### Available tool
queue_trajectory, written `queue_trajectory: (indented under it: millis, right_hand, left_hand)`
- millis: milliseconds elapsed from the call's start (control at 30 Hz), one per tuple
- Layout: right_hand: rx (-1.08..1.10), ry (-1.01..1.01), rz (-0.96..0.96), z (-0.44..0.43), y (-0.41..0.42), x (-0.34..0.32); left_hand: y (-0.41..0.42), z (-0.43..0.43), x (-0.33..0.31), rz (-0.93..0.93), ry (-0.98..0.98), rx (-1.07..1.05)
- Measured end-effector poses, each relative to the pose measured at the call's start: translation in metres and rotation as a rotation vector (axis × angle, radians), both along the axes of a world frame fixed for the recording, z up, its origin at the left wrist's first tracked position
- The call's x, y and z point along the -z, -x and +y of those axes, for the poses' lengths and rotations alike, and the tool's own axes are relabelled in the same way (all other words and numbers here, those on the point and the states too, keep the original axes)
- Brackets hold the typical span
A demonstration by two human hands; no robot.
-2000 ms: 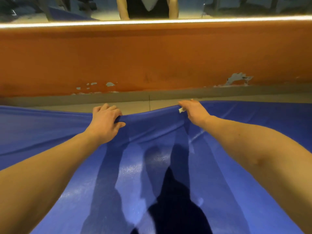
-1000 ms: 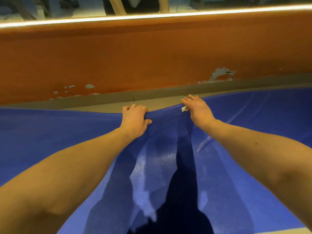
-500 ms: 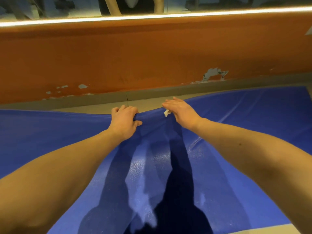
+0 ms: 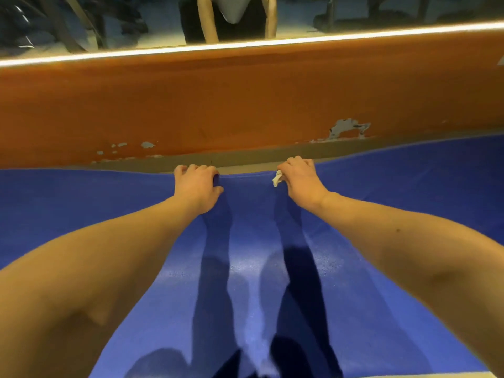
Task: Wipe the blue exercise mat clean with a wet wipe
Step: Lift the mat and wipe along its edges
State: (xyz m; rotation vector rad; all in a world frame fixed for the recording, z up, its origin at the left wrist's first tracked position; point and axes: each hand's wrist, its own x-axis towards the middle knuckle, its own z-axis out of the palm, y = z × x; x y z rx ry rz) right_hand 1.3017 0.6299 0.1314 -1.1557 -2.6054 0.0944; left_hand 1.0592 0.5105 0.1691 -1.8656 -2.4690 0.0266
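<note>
A wide blue exercise mat (image 4: 81, 208) with a fine grainy surface lies on the floor and fills the lower half of the view, running out of sight at 9 o'clock and 3 o'clock. Its far edge at 12 o'clock is raised between the two hands, and dark shadows of the arms fall along its middle.

The left hand (image 4: 197, 186) reaches toward 11 o'clock. Its fingers (image 4: 191, 169) are pressed together and curled over the mat's far edge, with the thumb on the near side, so it grips that edge.

The right hand (image 4: 302, 184) reaches toward 1 o'clock, its fingers also curled over the edge. A small crumpled white wet wipe (image 4: 277, 179) sticks out at its thumb side, at 9 o'clock from the hand, pinched against the mat.

Just past the edge shows a narrow strip of pale floor (image 4: 245, 169), then a grey skirting band (image 4: 245, 159). Above that rises an orange-brown wall panel (image 4: 245, 99). Its paint is chipped in a large grey patch (image 4: 346, 129) at 2 o'clock from the right hand, and in small flecks (image 4: 147, 144) at 10 o'clock from the left hand.

A bright light strip (image 4: 245, 45) tops the panel. Over it a mirror (image 4: 136, 20) shows a dim room and the person's two bare arms.
</note>
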Motion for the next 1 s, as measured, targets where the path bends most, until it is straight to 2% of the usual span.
queue_trajectory:
  millis: [267, 400, 500, 567, 700, 767, 933, 1000]
  right_hand:
    - [-0.010, -0.113, -0.076, -0.041, 0.017, -0.032]
    - [-0.094, -0.105, -0.081, -0.054, 0.004, -0.045]
    - [-0.180, -0.147, -0.152, -0.055, -0.022, -0.058]
    - [-0.126, -0.173, -0.212, -0.049, -0.049, -0.070]
    - [0.113, -0.127, -0.362, -0.046, -0.085, -0.086]
    - [0.122, -0.083, -0.308, -0.060, -0.073, -0.083]
    - [-0.112, -0.016, -0.034, -0.092, -0.025, -0.058]
    - [-0.150, -0.025, -0.003, -0.088, -0.035, -0.049]
  left_hand:
    - [-0.059, 0.020, -0.008, -0.193, -0.010, 0.159]
    - [-0.068, 0.008, -0.016, -0.141, -0.038, 0.195]
    - [-0.073, -0.003, -0.029, -0.101, -0.027, 0.230]
    - [-0.077, -0.006, -0.037, -0.089, -0.022, 0.246]
    - [-0.083, -0.011, -0.041, -0.078, -0.030, 0.237]
    - [-0.086, -0.013, -0.038, -0.061, -0.026, 0.228]
    - [-0.090, -0.012, -0.021, -0.024, -0.016, 0.183]
    - [-0.092, -0.013, -0.015, -0.036, -0.022, 0.183]
